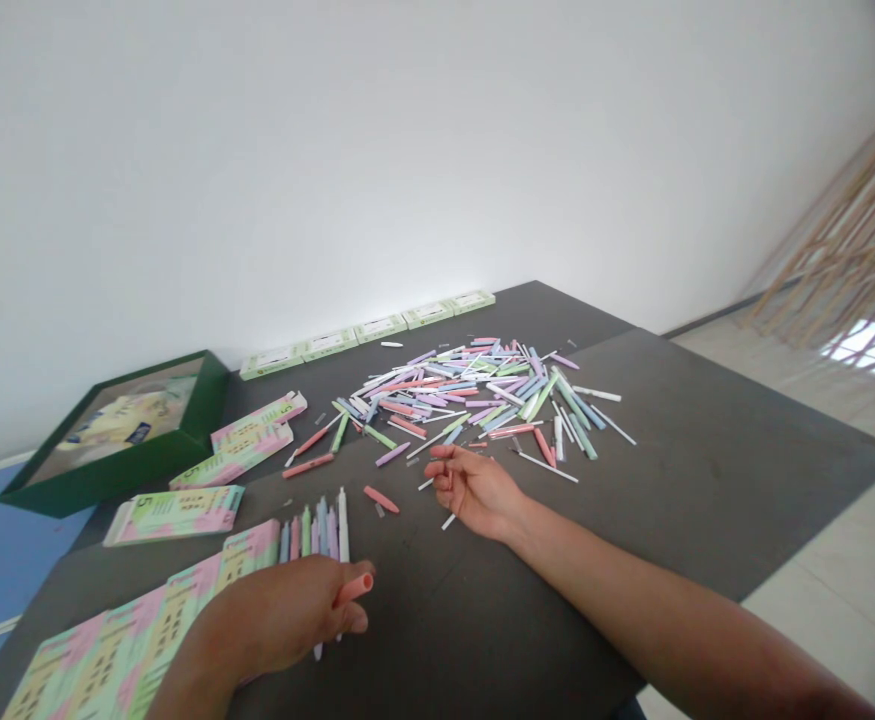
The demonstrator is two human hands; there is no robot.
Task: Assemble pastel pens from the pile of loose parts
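Note:
My left hand (294, 610) is closed around a coral-pink pen barrel (354, 589), whose open hollow end points right. Just beyond that hand, a row of assembled pens (318, 528) in white, purple, blue, green and pink lies partly hidden by it. My right hand (474, 490) is at the near edge of a loose pile of pen parts (474, 385), with its fingers curled together. What they pinch, if anything, I cannot make out. White refill ends show beside and under it. A short pink pen piece (381, 499) lies between the hands.
Pastel printed pen boxes (137, 620) overlap at the near left, with more boxes (174, 513) behind them. A green box (204, 410) containing plastic packaging stands at the back left. Flat green-white boxes (328, 344) line the wall side of the dark table (707, 420).

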